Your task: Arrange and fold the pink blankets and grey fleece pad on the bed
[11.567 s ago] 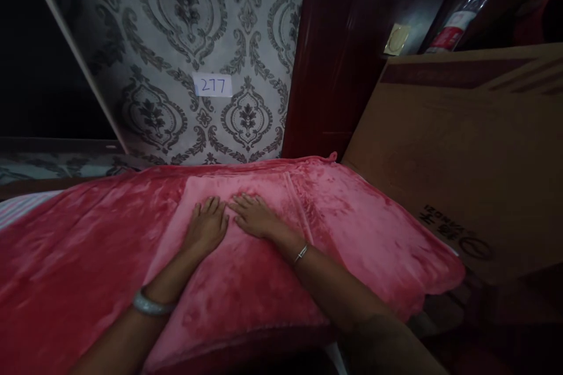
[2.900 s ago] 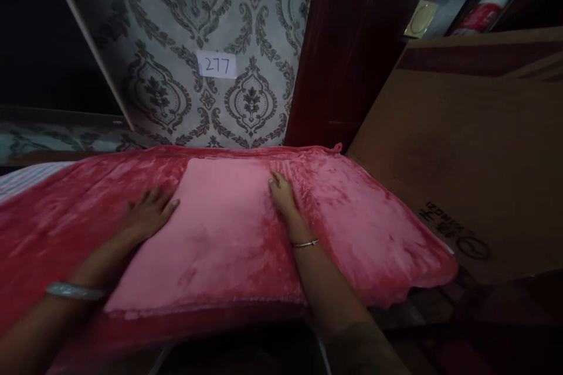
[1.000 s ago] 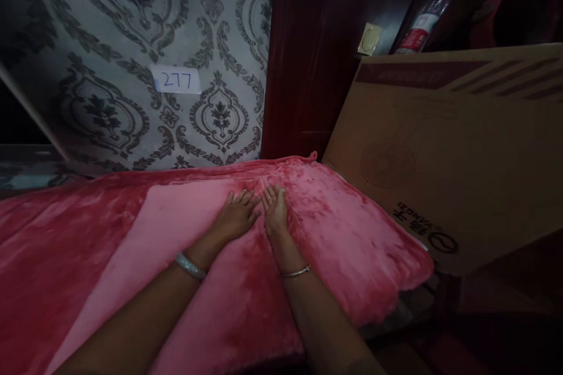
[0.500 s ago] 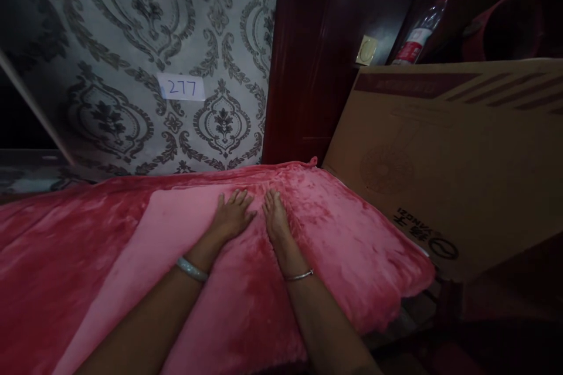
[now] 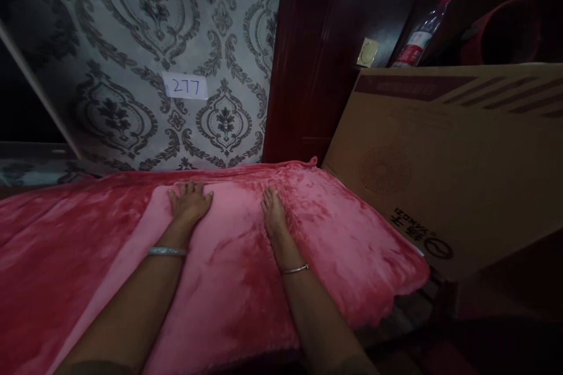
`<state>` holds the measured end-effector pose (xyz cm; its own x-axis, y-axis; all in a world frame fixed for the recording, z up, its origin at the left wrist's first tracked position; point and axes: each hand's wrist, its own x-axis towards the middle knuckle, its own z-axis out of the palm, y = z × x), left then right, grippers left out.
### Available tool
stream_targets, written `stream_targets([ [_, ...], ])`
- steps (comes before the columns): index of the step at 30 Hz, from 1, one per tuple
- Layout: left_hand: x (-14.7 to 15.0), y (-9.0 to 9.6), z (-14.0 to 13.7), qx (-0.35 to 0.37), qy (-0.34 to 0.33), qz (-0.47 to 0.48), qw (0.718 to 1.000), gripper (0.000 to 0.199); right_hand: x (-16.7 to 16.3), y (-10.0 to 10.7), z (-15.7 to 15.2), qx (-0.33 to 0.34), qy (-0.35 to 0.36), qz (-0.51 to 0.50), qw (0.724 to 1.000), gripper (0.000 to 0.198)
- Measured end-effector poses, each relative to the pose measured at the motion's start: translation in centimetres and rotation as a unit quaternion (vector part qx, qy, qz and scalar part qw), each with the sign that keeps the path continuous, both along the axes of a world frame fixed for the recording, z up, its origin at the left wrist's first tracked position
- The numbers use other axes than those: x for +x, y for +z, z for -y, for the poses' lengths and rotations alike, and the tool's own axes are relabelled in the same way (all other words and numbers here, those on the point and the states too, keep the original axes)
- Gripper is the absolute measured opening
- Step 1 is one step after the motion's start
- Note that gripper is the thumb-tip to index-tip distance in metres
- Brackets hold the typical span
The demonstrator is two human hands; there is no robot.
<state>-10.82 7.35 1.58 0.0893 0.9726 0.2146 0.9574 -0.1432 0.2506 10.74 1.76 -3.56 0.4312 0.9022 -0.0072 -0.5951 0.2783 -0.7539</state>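
A plush pink and red blanket (image 5: 237, 263) is spread before me, with a paler pink layer lying over its darker left part. My left hand (image 5: 190, 202) rests flat on the pale layer near the far edge, fingers spread. On the blanket to the right, my right hand (image 5: 273, 211) lies with its fingers stretched out and close together, its outer edge along a shallow crease. Neither hand holds anything. A bangle circles each wrist.
Behind the blanket is a patterned wall with a paper label (image 5: 185, 86) reading 277. A large cardboard box (image 5: 440, 164) leans at the right, with a plastic bottle (image 5: 416, 41) and a red round container (image 5: 501, 32) behind its top edge. Dark red panelling (image 5: 303, 70) stands between.
My left hand has slid left across the blanket, away from my right hand, and its fingers are spread. My right hand has stayed nearly in place. The view has shifted slightly.
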Motion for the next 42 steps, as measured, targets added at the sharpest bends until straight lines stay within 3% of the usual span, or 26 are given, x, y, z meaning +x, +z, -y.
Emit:
stream_targets([
  [5, 3.0, 1.7, 2.4, -0.009, -0.022, -0.022, 0.999, 0.066, 0.0, -0.2, 0.2, 0.010, -0.004, 0.004, 1.000, 0.054],
  [7, 4.8, 2.1, 5.2, -0.031, -0.101, -0.055, 0.993, 0.063, 0.0, -0.2, 0.3, 0.018, -0.002, 0.005, 1.000, 0.054],
  [10, 6.5, 1.3, 10.6, -0.031, -0.276, -0.086, 0.957, 0.064, 0.0, -0.2, 0.3, 0.016, -0.001, 0.009, 1.000, 0.054],
  [13, 5.8, -0.5, 14.6, -0.022, -0.358, -0.088, 0.929, 0.067, 0.1, -0.2, 0.3, 0.016, 0.002, 0.012, 1.000, 0.055],
  [17, 2.5, -2.1, 15.0, -0.022, -0.300, -0.104, 0.948, 0.063, 0.1, -0.3, 0.4, 0.029, 0.003, 0.028, 0.999, 0.056],
  [24, -5.7, -0.6, 11.8, -0.033, -0.129, -0.131, 0.982, 0.065, 0.1, 0.4, 0.8, 0.006, 0.000, 0.021, 1.000, 0.053],
  [29, -11.6, -1.4, 11.0, -0.063, -0.009, -0.086, 0.994, 0.073, 0.0, 0.1, 0.5, 0.017, -0.005, 0.006, 1.000, 0.052],
  [32, -12.8, -1.4, 11.2, -0.024, 0.011, -0.060, 0.998, 0.076, 0.0, -0.2, 0.5, 0.024, -0.006, 0.015, 1.000, 0.052],
  [34, -12.0, -0.6, 11.8, 0.003, 0.008, -0.066, 0.998, 0.075, 0.1, -0.4, 0.5, 0.019, -0.007, 0.021, 1.000, 0.053],
  [36, -10.0, 0.5, 13.1, 0.001, -0.039, -0.093, 0.995, 0.071, 0.1, -0.5, 0.5, 0.021, -0.008, 0.027, 0.999, 0.053],
  [38, -7.1, 1.1, 15.1, -0.006, -0.149, -0.114, 0.982, 0.067, 0.2, -0.5, 0.5, 0.027, -0.008, 0.033, 0.999, 0.053],
  [42, -1.7, -0.3, 19.9, 0.027, -0.358, -0.106, 0.927, 0.064, 0.2, -0.5, 0.6, 0.028, -0.009, 0.036, 0.999, 0.053],
])
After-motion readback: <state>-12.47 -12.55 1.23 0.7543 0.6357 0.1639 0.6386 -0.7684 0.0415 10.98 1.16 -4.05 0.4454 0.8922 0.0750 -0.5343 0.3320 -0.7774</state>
